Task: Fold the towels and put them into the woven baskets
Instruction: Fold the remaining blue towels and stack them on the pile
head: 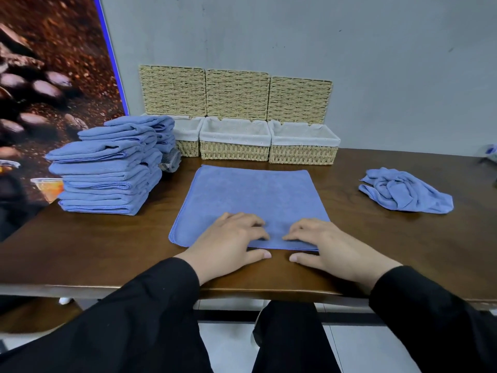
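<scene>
There is a single view, taken from the person's head and aimed forward and down. It sits close over the near edge of the counter [376,251], so both sleeves and the person's lap fill the bottom of the frame. The wide lens bends the counter's edge and takes in its whole depth up to the grey wall [349,49] behind. The line of sight runs straight across the counter toward that wall, roughly centred on its width.
</scene>
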The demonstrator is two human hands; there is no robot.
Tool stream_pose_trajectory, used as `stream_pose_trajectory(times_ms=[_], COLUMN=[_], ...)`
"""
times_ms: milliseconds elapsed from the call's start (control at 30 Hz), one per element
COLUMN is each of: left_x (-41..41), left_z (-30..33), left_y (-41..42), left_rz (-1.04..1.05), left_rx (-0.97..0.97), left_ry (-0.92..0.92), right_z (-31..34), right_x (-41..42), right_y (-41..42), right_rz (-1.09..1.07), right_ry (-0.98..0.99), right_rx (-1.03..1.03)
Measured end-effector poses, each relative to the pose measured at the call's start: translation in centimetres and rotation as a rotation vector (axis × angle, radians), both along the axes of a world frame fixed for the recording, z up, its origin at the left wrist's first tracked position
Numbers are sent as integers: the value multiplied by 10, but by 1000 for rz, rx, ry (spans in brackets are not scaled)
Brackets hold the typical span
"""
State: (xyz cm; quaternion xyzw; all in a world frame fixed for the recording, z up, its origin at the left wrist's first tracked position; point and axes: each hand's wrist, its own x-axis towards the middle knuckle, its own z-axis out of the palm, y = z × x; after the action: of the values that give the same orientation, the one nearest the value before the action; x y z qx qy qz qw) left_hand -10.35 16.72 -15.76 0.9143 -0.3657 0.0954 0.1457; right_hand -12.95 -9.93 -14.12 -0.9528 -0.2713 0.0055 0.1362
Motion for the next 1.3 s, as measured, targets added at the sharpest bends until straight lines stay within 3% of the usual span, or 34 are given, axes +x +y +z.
stream_pose_trajectory(times_ms=[133, 267, 433, 533, 633, 733, 833, 1100, 1300], left_x=[-2, -3, 0, 6, 8, 8, 12, 30, 55], left_z=[-2, -4, -6, -7, -4, 6, 13, 23, 48], left_y=[-15, -25, -6, 39, 82, 103, 107, 114, 105], left_rz=[57, 141, 355, 454, 489, 486, 496, 603, 626], left_rx=[-32, -52, 12, -20, -254, -506, -567, -682, -578], left_ry=[55, -7, -162, -176, -64, 164, 281, 451, 281], right_z=[-12, -14, -8, -8, -6, 0, 5, 23, 35], right_x=[11, 14, 15, 14, 11, 13, 18, 24, 63], right_y=[12, 25, 19, 1, -14, -22, -24, -32, -40], right_rz=[-3, -68, -256, -339, -415, -459, -491, -497, -540], right_ry=[-108, -264, -236, -281, -241, -120, -45, 15, 9], right_rx=[-49, -43, -94, 3, 296, 509, 622, 584, 567])
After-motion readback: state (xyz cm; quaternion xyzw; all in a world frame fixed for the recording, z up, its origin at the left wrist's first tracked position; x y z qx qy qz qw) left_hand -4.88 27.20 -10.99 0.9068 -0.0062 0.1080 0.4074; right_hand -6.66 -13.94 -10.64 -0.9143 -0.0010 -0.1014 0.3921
